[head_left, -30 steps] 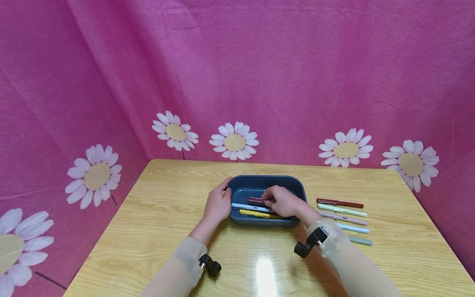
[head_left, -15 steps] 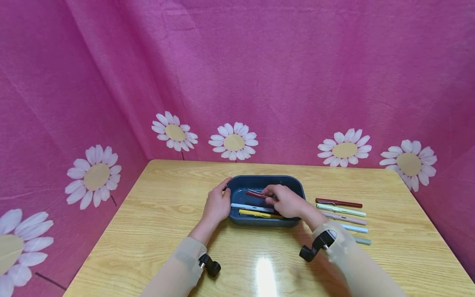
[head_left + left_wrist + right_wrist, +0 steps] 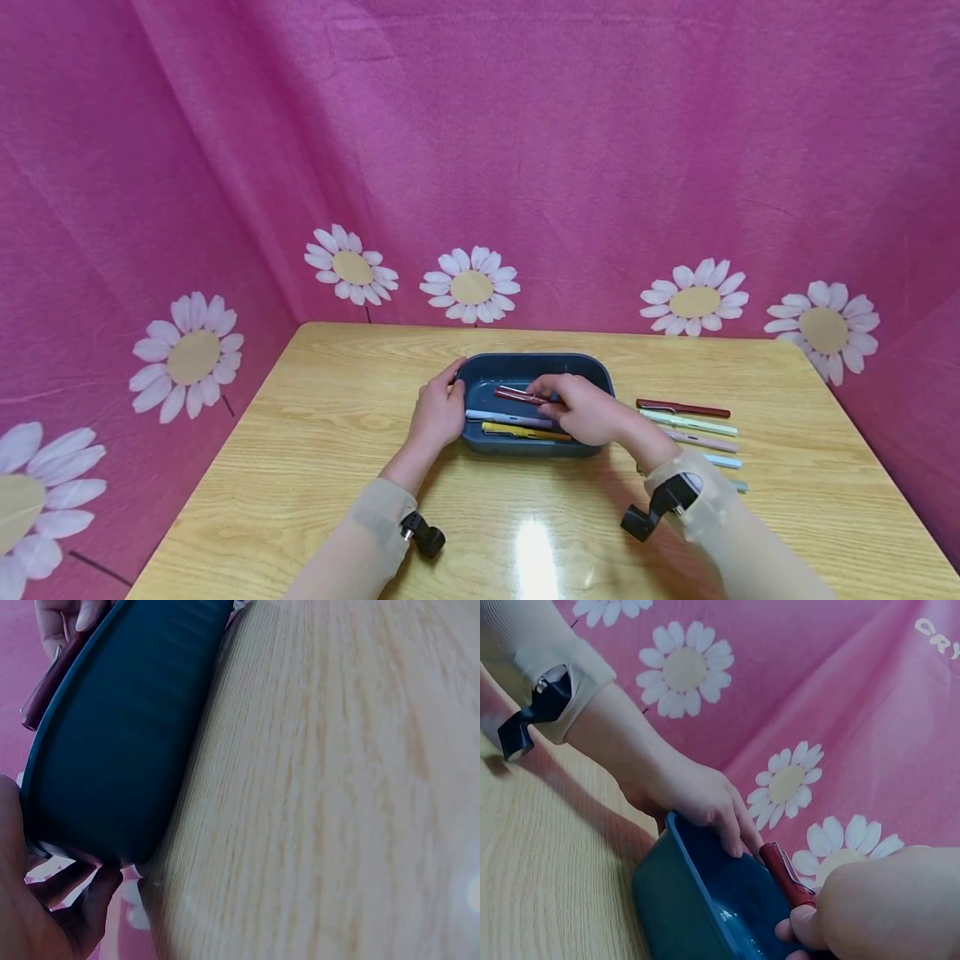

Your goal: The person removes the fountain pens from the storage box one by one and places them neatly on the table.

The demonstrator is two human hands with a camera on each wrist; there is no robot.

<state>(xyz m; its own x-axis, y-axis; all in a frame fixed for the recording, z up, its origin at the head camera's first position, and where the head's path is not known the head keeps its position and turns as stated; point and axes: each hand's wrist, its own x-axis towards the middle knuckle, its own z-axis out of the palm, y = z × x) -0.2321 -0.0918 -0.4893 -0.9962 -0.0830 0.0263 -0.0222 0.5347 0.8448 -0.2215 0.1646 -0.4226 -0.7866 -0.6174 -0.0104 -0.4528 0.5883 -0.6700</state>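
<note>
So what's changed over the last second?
The right hand has shifted its dark red pen up the head view, away from the pale pen in the bin. Nothing was newly grasped or let go. The left hand still holds the bin; the yellow pen stayed put.

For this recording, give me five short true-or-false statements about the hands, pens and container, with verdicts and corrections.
1. The right hand holds a red pen. True.
2. The left hand is holding a pen. False: the left hand holds the end of the blue container.
3. A yellow pen lies inside the container. True.
4. In the head view, the row of pens on the table lies left of the container. False: it lies to the right.
5. The curtain is plain green. False: it is pink with white-petalled flowers.
</note>
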